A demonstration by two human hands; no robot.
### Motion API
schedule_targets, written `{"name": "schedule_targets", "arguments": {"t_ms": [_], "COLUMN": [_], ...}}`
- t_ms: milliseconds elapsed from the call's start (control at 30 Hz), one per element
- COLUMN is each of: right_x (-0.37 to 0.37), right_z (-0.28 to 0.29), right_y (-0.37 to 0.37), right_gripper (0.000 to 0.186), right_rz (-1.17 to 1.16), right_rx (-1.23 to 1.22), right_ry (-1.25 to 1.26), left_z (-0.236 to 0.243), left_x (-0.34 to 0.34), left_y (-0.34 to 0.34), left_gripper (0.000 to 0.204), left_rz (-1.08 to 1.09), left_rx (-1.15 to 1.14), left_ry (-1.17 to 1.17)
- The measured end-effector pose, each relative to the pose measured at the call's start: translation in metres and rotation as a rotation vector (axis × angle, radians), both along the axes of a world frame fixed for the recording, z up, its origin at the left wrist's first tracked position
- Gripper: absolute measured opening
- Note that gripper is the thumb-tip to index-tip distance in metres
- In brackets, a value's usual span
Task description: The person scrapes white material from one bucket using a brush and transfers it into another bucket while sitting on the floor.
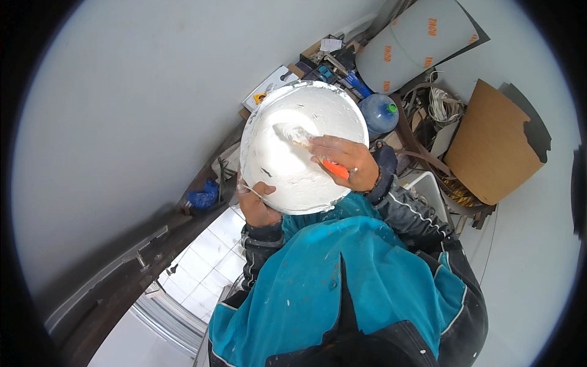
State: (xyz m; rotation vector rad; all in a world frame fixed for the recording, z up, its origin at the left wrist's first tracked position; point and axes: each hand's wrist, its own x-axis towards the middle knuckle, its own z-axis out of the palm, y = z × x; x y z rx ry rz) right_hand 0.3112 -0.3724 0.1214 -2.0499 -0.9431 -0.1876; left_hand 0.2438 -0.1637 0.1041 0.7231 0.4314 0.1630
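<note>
My right hand (351, 160) closed round an orange-handled putty knife (335, 169), blade over white paste (299, 183) in the bucket (354, 109), my left hand (257, 207) gripping its near-left rim.

1. The bucket (287, 87) has paste (306, 191) in it.
2. Inside the bucket, left of its right rim, lies the putty knife (293, 133), within the fingers of the right hand (350, 160).
3. On the bucket's near left rim: the fingers of the left hand (258, 207).
4. Right of the bucket: a bottle (376, 116), then a cable coil (445, 105), then a curved board (495, 144).
5. Behind the bucket, rightward: a rolled sheet (409, 46).
6. Left of the bucket: a bag (203, 194).
</note>
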Motion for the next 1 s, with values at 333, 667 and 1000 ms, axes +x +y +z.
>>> {"name": "schedule_targets", "arguments": {"t_ms": [333, 667, 1000], "right_x": [0.002, 0.003, -0.003], "right_z": [-0.020, -0.023, -0.039], "right_y": [0.003, 0.005, 0.012], "right_gripper": [0.022, 0.021, 0.022], "right_rz": [-0.137, -0.200, -0.115], "right_rx": [0.108, 0.208, 0.123], "right_ry": [0.067, 0.205, 0.268], "left_z": [-0.009, -0.009, -0.017], "left_x": [-0.012, -0.017, -0.022], "left_y": [-0.004, -0.007, -0.007], "left_gripper": [0.077, 0.078, 0.073], "left_rz": [-0.034, -0.036, 0.057], "left_rx": [0.025, 0.035, 0.075], "left_ry": [-0.012, -0.023, 0.025]}}
